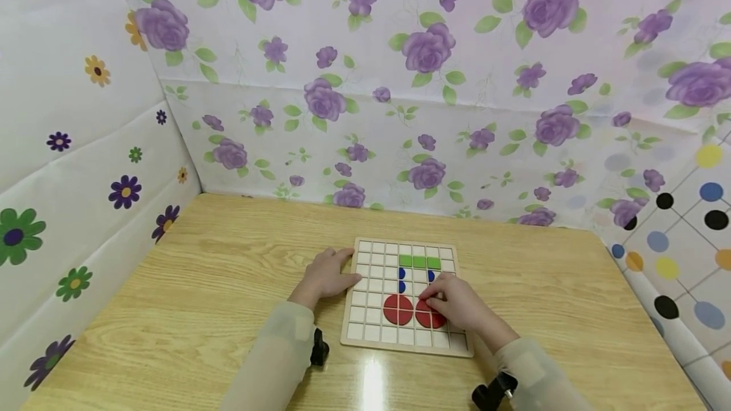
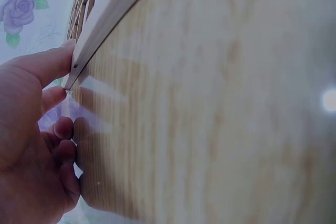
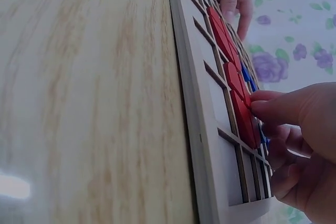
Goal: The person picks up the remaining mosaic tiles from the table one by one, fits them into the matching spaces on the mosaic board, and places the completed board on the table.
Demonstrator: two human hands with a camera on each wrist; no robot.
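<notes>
A square wooden grid board [image 1: 372,333] lies on the table, its cells white. My left hand [image 1: 327,274] rests at the board's left edge, with the thumb [image 2: 55,62] against the side of the frame and the other fingers loosely bent. Over the right-hand red disc, my right hand [image 1: 457,302] pinches a red quarter-circle tile [image 3: 245,90] between thumb and forefinger, right at the grid. Quarter tiles form the left red disc [image 1: 398,309] beside it. Above these sit blue half-round tiles [image 1: 402,287] and a row of green square tiles [image 1: 419,262].
The wooden table [image 1: 228,259] reaches back to a flowered cloth wall [image 1: 365,144]. More patterned cloth hangs at the left [image 1: 85,163] and at the right [image 1: 685,233]. Each wrist wears a black camera mount [image 1: 320,347].
</notes>
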